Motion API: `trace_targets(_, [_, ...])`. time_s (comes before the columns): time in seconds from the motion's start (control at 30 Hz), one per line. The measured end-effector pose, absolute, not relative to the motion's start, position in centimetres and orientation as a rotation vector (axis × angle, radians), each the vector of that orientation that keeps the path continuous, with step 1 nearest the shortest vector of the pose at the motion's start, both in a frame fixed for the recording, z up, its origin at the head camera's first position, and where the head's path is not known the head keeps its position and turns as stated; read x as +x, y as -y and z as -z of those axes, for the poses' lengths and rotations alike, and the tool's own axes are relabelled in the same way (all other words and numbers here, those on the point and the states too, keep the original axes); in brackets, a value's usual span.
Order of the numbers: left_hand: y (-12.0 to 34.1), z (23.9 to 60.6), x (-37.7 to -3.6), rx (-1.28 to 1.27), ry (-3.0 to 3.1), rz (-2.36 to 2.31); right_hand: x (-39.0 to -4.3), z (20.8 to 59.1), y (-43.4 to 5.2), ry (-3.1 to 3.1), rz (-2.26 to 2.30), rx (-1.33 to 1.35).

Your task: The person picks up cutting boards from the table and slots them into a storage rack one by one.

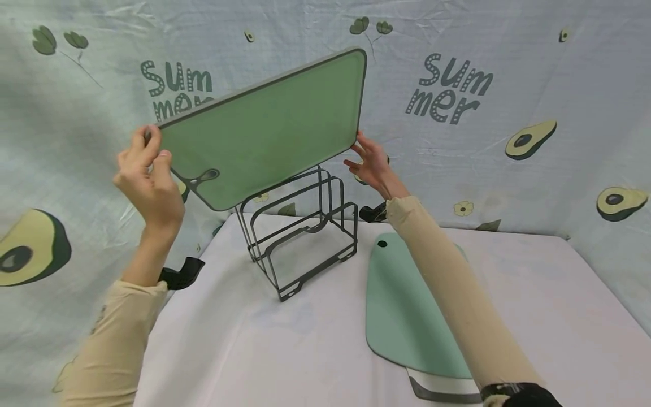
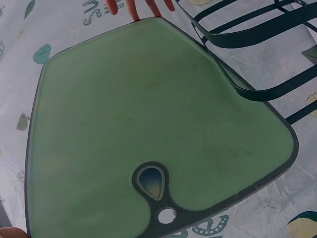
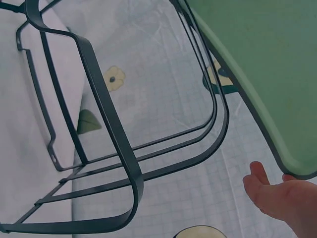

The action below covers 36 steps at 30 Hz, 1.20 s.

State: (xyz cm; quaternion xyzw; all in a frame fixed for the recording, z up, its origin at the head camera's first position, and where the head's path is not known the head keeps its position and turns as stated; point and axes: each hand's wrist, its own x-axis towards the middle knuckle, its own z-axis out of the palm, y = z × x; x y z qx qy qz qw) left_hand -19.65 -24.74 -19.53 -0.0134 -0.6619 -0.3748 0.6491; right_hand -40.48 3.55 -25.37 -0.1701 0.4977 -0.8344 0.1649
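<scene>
An avocado-print cloth [image 1: 534,73] hangs behind and drapes to both sides, and a pale table [image 1: 534,294] runs out in front of me. I hold the green board [image 1: 264,130] up in the air, tilted, just above the wire rack [image 1: 300,237] that stands on the table. My left hand [image 1: 150,181] pinches the board's handle corner, fingers curled round the edge. My right hand [image 1: 373,164] is spread with straight fingers, only propping the far lower corner rather than clasping it. A second, paler board [image 1: 407,305] lies flat on the table beside the rack, partly under my right sleeve.

As I judge it, the weak point is the right side: with nothing curled round that corner, the board could slip off my fingertips and swing down on the left pinch. If it drops skewed, its edge could strike a rack loop instead of entering a slot, and the light rack might tip or slide.
</scene>
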Motion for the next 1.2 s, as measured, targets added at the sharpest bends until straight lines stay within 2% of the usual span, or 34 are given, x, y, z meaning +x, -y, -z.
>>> trace_targets(0.63, [23.1, 19.6, -19.6, -0.024, 1.555, 0.929, -41.7, 27.0, -3.3, -1.374, 2.296, -0.535])
trace_targets(1.2, [23.5, 21.2, -20.7, -0.032, 1.692, 0.934, -42.5, 31.7, -2.6, -1.343, 2.244, -0.434])
